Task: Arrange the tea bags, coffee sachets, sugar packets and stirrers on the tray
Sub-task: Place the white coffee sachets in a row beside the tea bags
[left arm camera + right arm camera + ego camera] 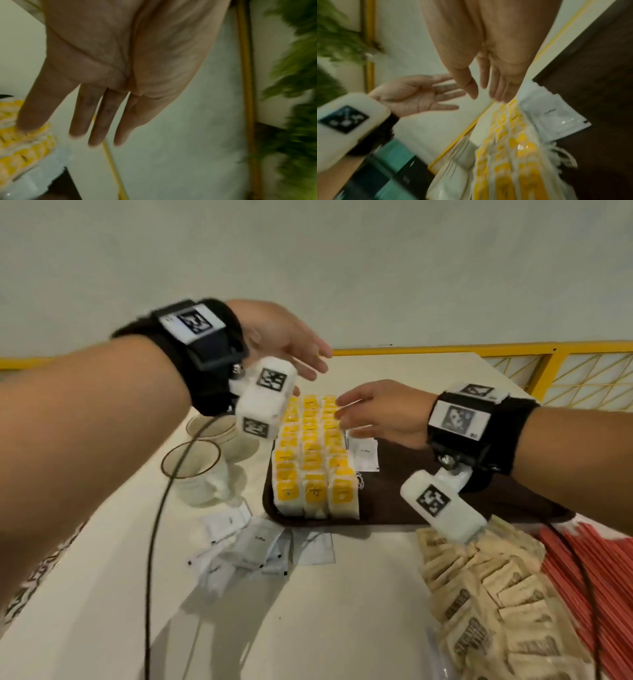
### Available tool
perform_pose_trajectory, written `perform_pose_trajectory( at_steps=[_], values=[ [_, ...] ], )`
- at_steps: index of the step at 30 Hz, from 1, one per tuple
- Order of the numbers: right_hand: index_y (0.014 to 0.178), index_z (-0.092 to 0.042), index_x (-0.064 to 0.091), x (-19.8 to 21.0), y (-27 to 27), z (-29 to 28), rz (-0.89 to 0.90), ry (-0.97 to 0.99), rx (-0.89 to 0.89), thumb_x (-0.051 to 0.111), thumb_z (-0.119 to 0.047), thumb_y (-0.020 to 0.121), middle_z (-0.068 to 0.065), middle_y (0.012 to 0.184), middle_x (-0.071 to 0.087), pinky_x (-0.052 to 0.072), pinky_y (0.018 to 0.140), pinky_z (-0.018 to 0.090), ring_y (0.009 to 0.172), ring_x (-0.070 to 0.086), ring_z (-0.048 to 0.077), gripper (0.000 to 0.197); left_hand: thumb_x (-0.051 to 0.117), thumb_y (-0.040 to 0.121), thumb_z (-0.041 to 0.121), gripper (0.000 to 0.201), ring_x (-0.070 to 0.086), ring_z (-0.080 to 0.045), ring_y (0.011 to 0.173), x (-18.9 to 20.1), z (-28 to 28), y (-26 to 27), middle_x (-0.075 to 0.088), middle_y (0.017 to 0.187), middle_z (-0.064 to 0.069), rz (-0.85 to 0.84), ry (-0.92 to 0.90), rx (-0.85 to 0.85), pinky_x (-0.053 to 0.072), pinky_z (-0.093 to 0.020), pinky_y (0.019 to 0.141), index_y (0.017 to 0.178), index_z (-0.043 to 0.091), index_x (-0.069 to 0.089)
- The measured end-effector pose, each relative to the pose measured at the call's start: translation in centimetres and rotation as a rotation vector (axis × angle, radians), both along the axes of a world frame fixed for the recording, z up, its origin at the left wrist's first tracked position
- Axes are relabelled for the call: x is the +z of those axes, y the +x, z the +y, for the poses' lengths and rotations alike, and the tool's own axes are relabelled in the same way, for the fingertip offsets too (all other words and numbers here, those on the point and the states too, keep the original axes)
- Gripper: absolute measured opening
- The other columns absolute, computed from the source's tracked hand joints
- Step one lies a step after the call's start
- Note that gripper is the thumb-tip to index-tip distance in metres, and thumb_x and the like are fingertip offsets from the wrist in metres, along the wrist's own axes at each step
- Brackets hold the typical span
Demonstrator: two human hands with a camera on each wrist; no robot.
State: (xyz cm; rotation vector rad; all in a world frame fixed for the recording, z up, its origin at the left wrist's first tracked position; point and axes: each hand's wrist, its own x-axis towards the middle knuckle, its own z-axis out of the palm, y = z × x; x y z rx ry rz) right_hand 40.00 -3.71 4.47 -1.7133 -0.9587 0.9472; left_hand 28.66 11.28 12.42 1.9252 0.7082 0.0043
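Three rows of yellow-labelled tea bags (313, 457) stand on the left part of the dark brown tray (387, 505). One white coffee sachet (364, 453) lies on the tray just right of them. My left hand (291, 344) hovers open above the far end of the rows, fingers straight (96, 115), holding nothing. My right hand (370, 412) is open too, its fingertips (498, 94) at the far right edge of the tea bags (510, 142). More coffee sachets (253, 546) lie loose on the table in front of the tray. Tan sugar packets (489, 594) and red stirrers (589, 570) are piled at the right.
Two stacks of white paper cups (202, 470) stand left of the tray. A black cable (154, 529) hangs from my left wrist across the table. A yellow rail (445, 347) runs behind the table, and green foliage (295, 67) shows beyond it.
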Motion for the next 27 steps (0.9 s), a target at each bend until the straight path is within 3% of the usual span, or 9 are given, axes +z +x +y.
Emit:
perform_pose_trajectory(
  at_steps=[2,4,6,9,15,19,21,24,27],
  values=[
    [0.115,-0.006,0.062,0.4,-3.5,-1.9,-0.197,-0.084,0.284,0.064,-0.001,0.086,0.007,0.107,0.068,0.054,0.081,0.021,0.095,0.066,0.015,0.03,0.045,0.096,0.005,0.021,0.066,-0.017,0.099,0.8,-1.9,-3.4,0.069,0.103,-0.007,-0.017,0.017,-0.103,0.056,-0.044,0.081,0.102,0.009,0.065],
    [0.114,-0.011,0.066,-0.2,-6.5,-3.4,-0.612,-0.169,0.536,0.061,-0.007,0.088,0.0,0.107,0.069,0.047,0.08,0.013,0.098,0.064,0.011,0.027,0.052,0.094,0.006,0.019,0.065,-0.011,0.102,-0.3,-3.2,-6.9,0.071,0.105,-0.003,0.079,0.119,-0.203,0.058,-0.038,0.082,0.103,0.01,0.069],
    [0.122,-0.014,0.064,-1.2,-8.5,-4.2,-0.905,-0.222,0.708,0.055,-0.009,0.091,-0.002,0.116,0.066,0.036,0.076,0.009,0.106,0.058,0.012,0.033,0.06,0.091,0.015,0.017,0.063,-0.002,0.102,-2.7,-4.2,-9.8,0.072,0.101,0.01,0.251,0.29,-0.288,0.055,-0.026,0.084,0.101,0.021,0.072],
    [0.131,-0.014,0.057,-2.5,-10.1,-4.6,-1.118,-0.219,0.804,0.044,-0.009,0.096,0.003,0.129,0.058,0.031,0.079,0.015,0.114,0.052,0.02,0.038,0.064,0.089,0.029,0.016,0.061,0.003,0.099,-6.0,-5.3,-13.0,0.069,0.096,0.023,0.392,0.459,-0.348,0.047,-0.015,0.088,0.1,0.039,0.07],
    [0.107,-0.005,0.061,-4.8,-11.4,-5.1,-1.281,-0.276,0.891,0.047,-0.01,0.093,0.013,0.108,0.061,0.034,0.073,0.027,0.1,0.055,0.03,0.02,0.068,0.086,0.028,0.02,0.062,-0.011,0.098,-9.6,-5.5,-15.1,0.07,0.096,0.015,0.275,0.414,-0.249,0.047,-0.029,0.093,0.105,0.03,0.072],
    [0.131,-0.015,0.053,-4.3,-12.0,-5.2,-1.227,-0.299,0.859,0.063,-0.015,0.088,0.007,0.116,0.06,0.025,0.064,0.02,0.107,0.055,0.023,0.045,0.071,0.083,0.025,0.034,0.063,-0.011,0.099,-11.3,-6.2,-14.5,0.07,0.102,0.009,0.291,0.433,-0.287,0.048,-0.031,0.094,0.116,0.027,0.064],
    [0.139,-0.017,0.046,-4.0,-12.1,-5.1,-1.23,-0.325,0.802,0.067,-0.02,0.086,0.005,0.121,0.058,0.028,0.068,0.019,0.108,0.055,0.02,0.057,0.072,0.082,0.026,0.04,0.063,-0.012,0.096,-11.7,-6.7,-14.2,0.069,0.1,0.005,0.324,0.442,-0.31,0.048,-0.029,0.09,0.121,0.027,0.062],
    [0.137,-0.012,0.048,-4.0,-12.2,-4.8,-1.201,-0.376,0.785,0.072,-0.025,0.083,0.003,0.116,0.062,0.04,0.07,0.023,0.1,0.058,0.02,0.061,0.075,0.079,0.032,0.046,0.056,-0.008,0.084,-11.8,-7.4,-13.9,0.062,0.098,0.004,0.359,0.551,-0.376,0.043,-0.021,0.077,0.122,0.03,0.06],
    [0.128,-0.012,0.053,-4.6,-11.9,-5.1,-1.153,-0.404,0.758,0.073,-0.028,0.081,0.002,0.111,0.052,0.039,0.07,0.021,0.095,0.051,0.018,0.053,0.075,0.079,0.033,0.046,0.056,-0.011,0.084,-12.3,-7.9,-13.8,0.058,0.098,0.005,0.396,0.632,-0.434,0.043,-0.022,0.076,0.122,0.031,0.058]
  ],
)
